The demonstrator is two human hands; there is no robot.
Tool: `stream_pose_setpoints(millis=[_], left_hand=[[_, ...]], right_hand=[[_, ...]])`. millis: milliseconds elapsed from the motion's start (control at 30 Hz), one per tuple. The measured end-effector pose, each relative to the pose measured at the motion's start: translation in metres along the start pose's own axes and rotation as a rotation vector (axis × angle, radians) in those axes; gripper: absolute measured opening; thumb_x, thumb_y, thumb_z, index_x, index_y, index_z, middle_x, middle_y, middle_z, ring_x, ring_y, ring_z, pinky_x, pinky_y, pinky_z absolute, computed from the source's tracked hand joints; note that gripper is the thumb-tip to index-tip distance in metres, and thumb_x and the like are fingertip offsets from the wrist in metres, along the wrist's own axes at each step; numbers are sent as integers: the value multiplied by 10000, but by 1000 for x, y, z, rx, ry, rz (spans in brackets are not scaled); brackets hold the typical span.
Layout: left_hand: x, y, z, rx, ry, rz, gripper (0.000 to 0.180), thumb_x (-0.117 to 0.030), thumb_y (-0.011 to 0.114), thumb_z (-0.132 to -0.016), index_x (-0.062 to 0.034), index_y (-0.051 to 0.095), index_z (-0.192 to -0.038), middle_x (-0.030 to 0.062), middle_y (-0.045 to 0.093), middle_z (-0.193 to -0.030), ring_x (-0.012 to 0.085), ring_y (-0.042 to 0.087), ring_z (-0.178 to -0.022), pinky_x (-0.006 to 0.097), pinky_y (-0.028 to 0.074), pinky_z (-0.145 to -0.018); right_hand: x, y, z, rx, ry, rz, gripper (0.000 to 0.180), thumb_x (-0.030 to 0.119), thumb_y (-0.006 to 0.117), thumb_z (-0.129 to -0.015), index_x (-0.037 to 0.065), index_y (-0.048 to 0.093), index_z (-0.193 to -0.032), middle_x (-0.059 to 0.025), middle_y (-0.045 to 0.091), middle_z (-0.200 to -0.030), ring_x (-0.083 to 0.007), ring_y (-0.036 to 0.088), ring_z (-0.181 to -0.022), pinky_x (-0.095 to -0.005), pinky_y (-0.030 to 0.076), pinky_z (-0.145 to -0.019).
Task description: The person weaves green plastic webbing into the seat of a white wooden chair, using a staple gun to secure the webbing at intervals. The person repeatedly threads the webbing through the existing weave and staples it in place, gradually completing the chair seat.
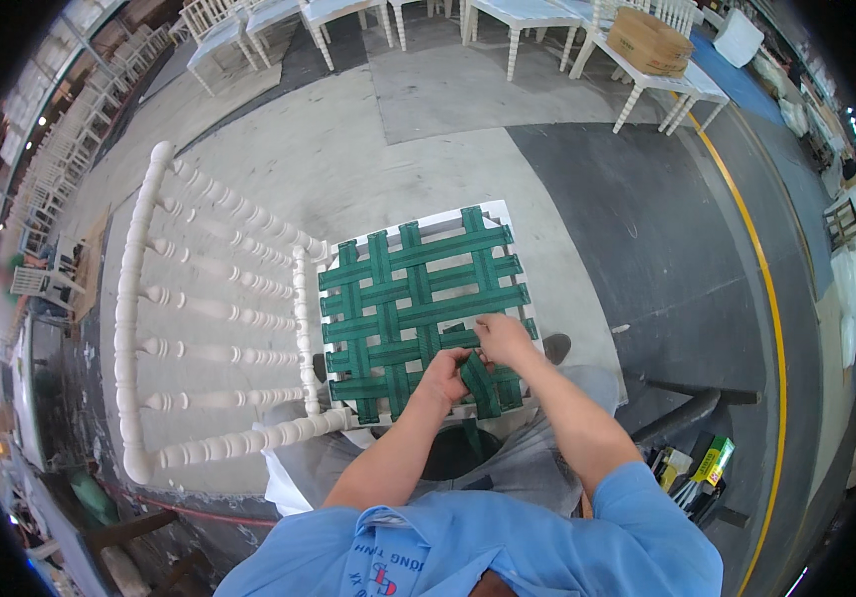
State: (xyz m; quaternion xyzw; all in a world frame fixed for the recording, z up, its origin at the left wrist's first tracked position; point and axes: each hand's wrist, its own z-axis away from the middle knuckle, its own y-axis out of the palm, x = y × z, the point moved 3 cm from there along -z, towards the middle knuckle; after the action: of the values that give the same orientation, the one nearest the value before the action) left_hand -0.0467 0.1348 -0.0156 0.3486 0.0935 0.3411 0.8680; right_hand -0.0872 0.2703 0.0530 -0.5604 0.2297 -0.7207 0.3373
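Left hand is at the near-right part of the seat, fingers curled, thumb and fingers pinching a loose green strap. Right hand is just right of it and slightly farther, fingers bent in at the green webbing; can't tell if it's pinching strap.

Strap hangs folded over the seat's near edge, right of the left hand. Webbing is woven both ways across the white seat frame, with gaps between bands.

Chair sits front and centre; its white back is to the left, turned spindles running toward the seat. Person's grey trousers are at the near side of the seat, blue shirt nearest.

Right, near: a pile of tools, with a green-yellow pack on it, on the dark floor. Yellow line curves along the floor farther right.

Far side: row of white chairs; carton on a right-hand one. More chairs line the far left.
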Motion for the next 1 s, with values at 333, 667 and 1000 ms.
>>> stream_pose_setpoints(millis=[333, 667, 1000], left_hand=[[6, 16, 26, -73, 90, -448, 293, -60, 494, -952, 68, 556, -1209, 190, 661, -1017, 324, 689, -865, 463, 589, -817], [-44, 73, 44, 165, 412, -342, 349, -243, 547, -1054, -19, 545, -1321, 108, 656, -1163, 300, 708, -902, 449, 607, -812], [-95, 74, -27, 182, 455, 90, 442, -419, 451, -1082, -126, 518, -1406, 137, 534, -1183, 249, 626, -868, 413, 576, -783]], right_hand=[[2, 16, -39, 91, 118, -196, 247, 263, 750, -867, 38, 783, -965, -133, 740, -801, -241, 700, -649, -387, 549, -618], [27, -23, -84, -195, -9, -209, 151, 163, 706, -907, 45, 697, -1001, -82, 743, -793, -202, 699, -644, -363, 559, -627], [28, -13, -102, -102, -1, -125, 204, 186, 751, -854, 54, 748, -1009, -170, 758, -953, -300, 741, -905, -397, 575, -807]])
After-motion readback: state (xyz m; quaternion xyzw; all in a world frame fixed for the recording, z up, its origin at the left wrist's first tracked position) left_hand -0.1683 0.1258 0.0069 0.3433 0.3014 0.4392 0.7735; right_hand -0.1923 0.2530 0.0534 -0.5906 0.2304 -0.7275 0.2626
